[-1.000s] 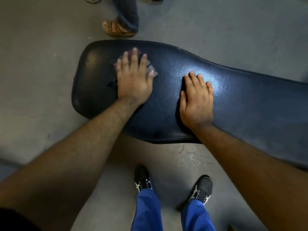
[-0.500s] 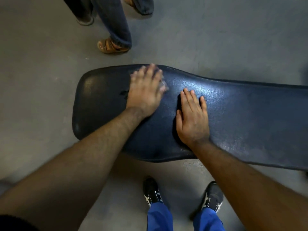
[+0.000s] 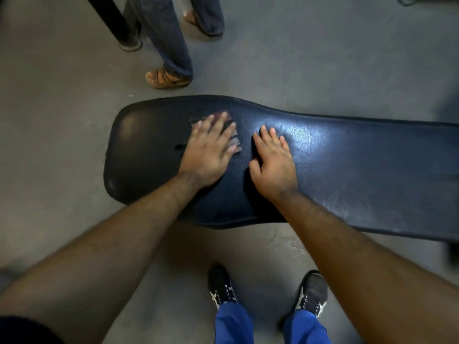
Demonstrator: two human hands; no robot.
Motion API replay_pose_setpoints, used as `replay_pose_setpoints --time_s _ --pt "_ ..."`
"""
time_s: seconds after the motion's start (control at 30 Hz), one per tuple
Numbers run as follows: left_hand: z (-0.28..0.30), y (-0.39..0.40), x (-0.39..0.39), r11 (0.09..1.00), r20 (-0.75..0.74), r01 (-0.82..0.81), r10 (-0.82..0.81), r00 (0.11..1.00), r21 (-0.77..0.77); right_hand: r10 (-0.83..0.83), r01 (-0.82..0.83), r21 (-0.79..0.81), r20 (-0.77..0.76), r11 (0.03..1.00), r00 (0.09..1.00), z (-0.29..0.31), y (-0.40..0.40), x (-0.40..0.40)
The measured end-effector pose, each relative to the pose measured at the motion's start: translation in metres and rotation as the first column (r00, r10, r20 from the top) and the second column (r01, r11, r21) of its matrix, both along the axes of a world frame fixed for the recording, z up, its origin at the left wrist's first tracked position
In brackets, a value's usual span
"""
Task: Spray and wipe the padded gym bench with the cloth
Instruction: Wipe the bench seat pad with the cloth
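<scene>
Both hands flat on the padded counter, cloth under the left.

My left hand point(image 3: 207, 151) lies palm-down with fingers point(image 3: 229, 131) spread, pinning a thin, crumpled cloth point(image 3: 234, 141) against the counter point(image 3: 347, 160), a glossy, grained dark-blue vinyl pad, wide and rounded at its left end. My right hand point(image 3: 274, 165) rests flat just beside it, fingers extended, holding nothing.

This looks like a gym. A long, dark blue padded bench point(image 3: 347, 165) with a shiny top fills the middle, and it stands on a plain grey floor point(image 3: 49, 120). Behind the bench, a black metal post point(image 3: 111, 21) comes down to the floor, and someone in jeans and brown sandals point(image 3: 166, 78) stands near it.
</scene>
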State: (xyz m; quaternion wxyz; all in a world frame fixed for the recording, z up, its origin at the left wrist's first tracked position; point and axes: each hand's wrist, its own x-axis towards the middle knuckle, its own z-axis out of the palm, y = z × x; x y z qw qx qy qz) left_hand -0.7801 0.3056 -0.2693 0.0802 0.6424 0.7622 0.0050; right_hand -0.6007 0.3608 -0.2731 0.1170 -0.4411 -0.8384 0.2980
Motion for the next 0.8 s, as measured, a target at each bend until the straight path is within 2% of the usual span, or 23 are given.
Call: replay_pose_setpoints --time_s 0.03,0.07,0.13,0.17,0.2,0.27,0.33,0.37,0.4,0.43,0.5,0.53,0.6,0.67,0.7,0.8 --pt "-0.001 -0.014 -0.007 1.0 -0.006 0.024 -0.024 1.0 -0.006 0.047 -0.047 -0.021 0.014 0.999 0.999 0.001 0.003 0.006" --pt "-0.001 -0.019 -0.013 0.999 -0.019 -0.034 0.035 0.999 0.007 0.096 -0.095 -0.033 0.035 0.995 0.995 0.001 0.006 0.012" --pt "0.0 -0.015 -0.005 0.958 -0.028 -0.283 0.285 0.958 0.044 0.161 -0.16 -0.009 0.064 0.987 0.985 -0.002 0.006 0.025" --pt "-0.001 -0.013 0.012 0.933 -0.031 -0.357 0.358 0.933 0.046 0.162 -0.163 0.007 0.064 0.987 0.985 -0.002 0.003 0.03" --pt "-0.001 -0.018 0.036 0.933 -0.03 -0.357 0.359 0.933 0.043 0.144 -0.145 0.023 0.067 0.989 0.987 -0.002 -0.001 0.034" --pt "-0.003 -0.045 0.077 0.982 -0.021 -0.186 0.187 0.982 0.033 0.058 -0.071 0.101 0.13 0.992 0.99 0.0 -0.009 0.044" --pt "-0.001 -0.074 0.072 1.0 -0.029 -0.003 0.003 1.0 -0.015 -0.04 -0.007 0.195 0.231 0.981 0.972 -0.001 -0.015 0.058" --pt "-0.001 -0.076 0.058 0.999 -0.057 0.032 -0.033 0.998 -0.029 -0.06 0.002 0.214 0.263 0.977 0.963 -0.003 -0.017 0.065" --pt "-0.001 -0.073 0.046 1.0 -0.087 -0.024 0.022 0.996 -0.017 -0.06 -0.002 0.218 0.279 0.976 0.959 -0.006 -0.019 0.07" --pt "-0.003 -0.066 0.038 0.987 -0.085 -0.16 0.161 0.983 0.009 -0.054 -0.011 0.221 0.284 0.975 0.957 -0.009 -0.021 0.074" --pt "-0.004 -0.057 0.054 0.912 -0.041 -0.408 0.409 0.911 0.035 -0.057 -0.004 0.22 0.27 0.975 0.961 -0.012 -0.024 0.077" --pt "-0.005 -0.062 0.076 0.904 -0.027 -0.423 0.425 0.905 0.058 -0.063 0.008 0.215 0.248 0.976 0.967 -0.012 -0.026 0.076" --pt "-0.006 -0.086 0.117 0.96 0.008 -0.276 0.276 0.961 0.054 -0.065 0.021 0.208 0.208 0.978 0.976 -0.01 -0.03 0.076" --pt "-0.007 -0.106 0.118 0.994 0.024 -0.112 0.111 0.994 0.02 -0.03 -0.011 0.211 0.19 0.977 0.981 -0.008 -0.031 0.083" --pt "-0.007 -0.106 0.109 0.995 0.003 -0.101 0.101 0.995 0.023 -0.004 -0.035 0.216 0.181 0.976 0.983 -0.008 -0.03 0.088" --pt "-0.01 -0.076 0.102 0.906 -0.015 -0.414 0.417 0.909 0.091 0.038 -0.072 0.256 0.134 0.964 0.99 -0.009 -0.022 0.102"
